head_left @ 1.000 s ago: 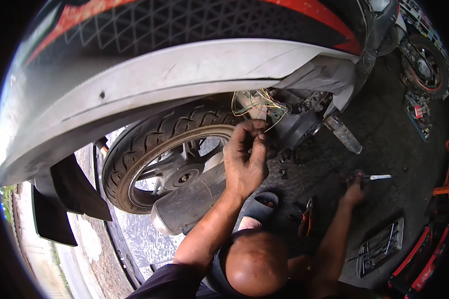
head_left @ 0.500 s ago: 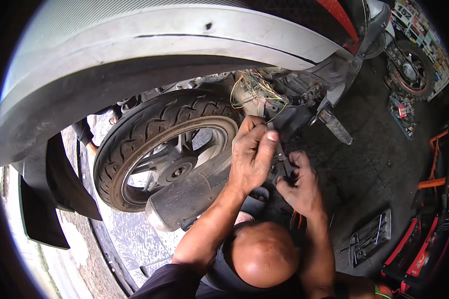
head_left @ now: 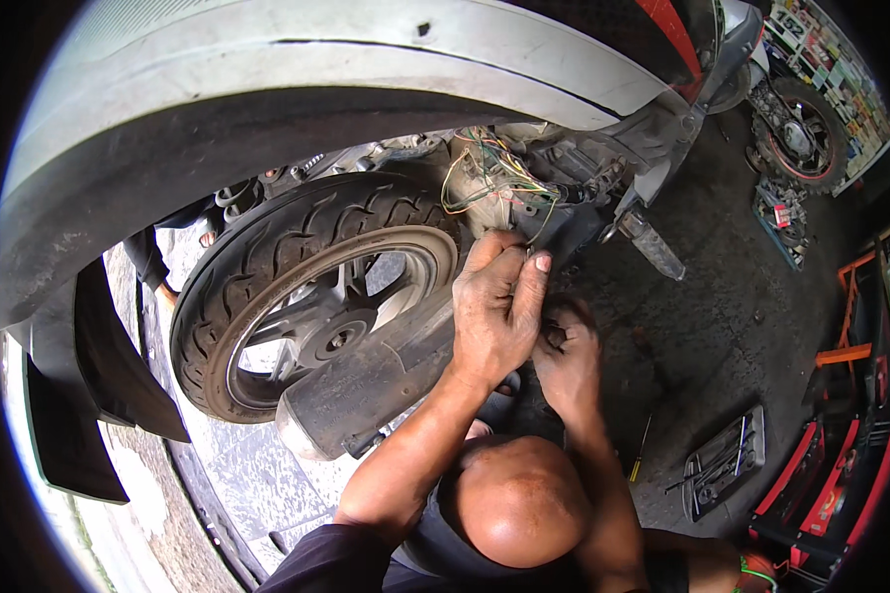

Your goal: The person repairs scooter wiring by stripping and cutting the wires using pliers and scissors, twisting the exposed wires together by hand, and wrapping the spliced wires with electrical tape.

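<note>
My left hand [head_left: 494, 311] is raised in front of the scooter's exposed engine area, its thumb and fingers pinched together. A thin wire [head_left: 547, 227] runs down into those fingertips from a loose bundle of coloured wires [head_left: 494, 173]. My right hand [head_left: 569, 366] is just below and to the right, close against the left. Its fingers are curled and slightly blurred, and whatever they hold is dark and mostly hidden. The rear wheel [head_left: 311, 296] and the grey exhaust muffler [head_left: 366, 390] lie left of my hands.
White bodywork [head_left: 336, 64] hangs overhead. A footpeg [head_left: 653, 247] juts out at the right. On the dark floor lie a yellow-handled screwdriver [head_left: 640, 452] and a tray [head_left: 727, 465] of tools. A red-and-black rack [head_left: 841, 474] stands farther right. Another person's hand [head_left: 168, 295] shows beyond the wheel.
My right hand has moved left, closer in under my left hand, and the dark tool seen in it is now mostly hidden. My left hand keeps its pinch. The view has shifted slightly.
</note>
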Motion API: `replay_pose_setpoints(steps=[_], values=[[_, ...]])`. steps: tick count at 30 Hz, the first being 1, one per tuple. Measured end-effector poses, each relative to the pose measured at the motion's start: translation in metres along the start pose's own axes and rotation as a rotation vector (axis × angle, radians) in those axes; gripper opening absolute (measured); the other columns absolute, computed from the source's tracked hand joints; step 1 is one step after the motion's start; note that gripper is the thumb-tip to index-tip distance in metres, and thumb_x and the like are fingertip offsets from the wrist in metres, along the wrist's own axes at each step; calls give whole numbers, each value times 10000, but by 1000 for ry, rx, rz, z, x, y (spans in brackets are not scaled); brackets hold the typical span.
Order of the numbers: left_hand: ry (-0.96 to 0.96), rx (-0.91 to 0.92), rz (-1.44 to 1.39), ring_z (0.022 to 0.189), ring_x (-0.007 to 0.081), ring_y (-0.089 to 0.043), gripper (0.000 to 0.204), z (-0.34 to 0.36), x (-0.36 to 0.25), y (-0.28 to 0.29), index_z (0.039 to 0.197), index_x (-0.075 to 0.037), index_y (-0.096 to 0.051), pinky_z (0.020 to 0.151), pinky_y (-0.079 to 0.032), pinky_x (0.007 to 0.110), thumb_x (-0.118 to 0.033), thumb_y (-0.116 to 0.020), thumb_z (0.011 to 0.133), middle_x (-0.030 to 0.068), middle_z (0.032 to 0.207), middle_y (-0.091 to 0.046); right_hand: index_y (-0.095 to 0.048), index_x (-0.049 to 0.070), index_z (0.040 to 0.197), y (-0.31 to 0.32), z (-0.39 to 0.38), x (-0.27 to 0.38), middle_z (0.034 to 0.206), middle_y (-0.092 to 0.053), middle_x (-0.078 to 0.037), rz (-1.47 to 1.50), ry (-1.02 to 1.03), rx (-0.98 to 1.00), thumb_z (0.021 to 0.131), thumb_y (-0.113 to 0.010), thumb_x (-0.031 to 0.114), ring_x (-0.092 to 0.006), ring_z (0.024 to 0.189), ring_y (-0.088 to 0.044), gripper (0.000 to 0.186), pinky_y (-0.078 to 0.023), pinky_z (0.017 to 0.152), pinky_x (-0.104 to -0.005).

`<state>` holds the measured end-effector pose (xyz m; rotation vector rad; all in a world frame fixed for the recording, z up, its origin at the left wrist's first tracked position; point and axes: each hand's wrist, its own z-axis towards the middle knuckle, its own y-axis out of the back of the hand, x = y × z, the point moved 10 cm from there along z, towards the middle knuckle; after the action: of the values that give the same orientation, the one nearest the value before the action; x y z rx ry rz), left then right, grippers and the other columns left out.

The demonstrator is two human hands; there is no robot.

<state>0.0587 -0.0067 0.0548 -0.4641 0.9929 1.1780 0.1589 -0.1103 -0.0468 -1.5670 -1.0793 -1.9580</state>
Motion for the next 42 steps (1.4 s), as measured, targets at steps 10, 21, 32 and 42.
replay_pose_setpoints(steps=[10, 21, 32, 42], values=[[299, -54, -261, 810, 110, -536, 233, -3, 45, 4, 1207, 24, -548, 739, -474, 269, -38, -579, 984, 45, 906, -603, -646, 5, 1092, 24, 0, -20, 949, -680, -25, 275, -336, 585, 879, -818, 190, -106, 880, -662, 330, -547, 828, -267], [307, 117, -67, 678, 127, -516, 172, 7, 39, -1, 1046, 28, -609, 632, -455, 329, -126, -630, 974, 34, 755, -594, -683, -17, 881, 21, 52, 20, 753, -620, -19, -95, -143, 707, 824, -882, 331, -106, 730, -537, 405, -464, 652, -316], [344, 318, -273, 728, 119, -391, 325, 3, 48, -27, 857, -74, -454, 625, -378, 317, -214, -722, 978, 8, 745, -427, -659, -47, 897, 34, 72, 51, 780, -650, -126, -333, 91, 727, 811, -841, 321, -192, 733, -585, 419, -486, 683, -394], [396, 328, -389, 734, 70, -361, 330, -2, 59, -30, 828, -107, -439, 615, -341, 273, -177, -717, 992, -72, 763, -397, -634, -59, 884, 36, 75, 66, 849, -664, -238, -553, 262, 662, 779, -825, 293, -366, 800, -665, 414, -504, 726, -455]])
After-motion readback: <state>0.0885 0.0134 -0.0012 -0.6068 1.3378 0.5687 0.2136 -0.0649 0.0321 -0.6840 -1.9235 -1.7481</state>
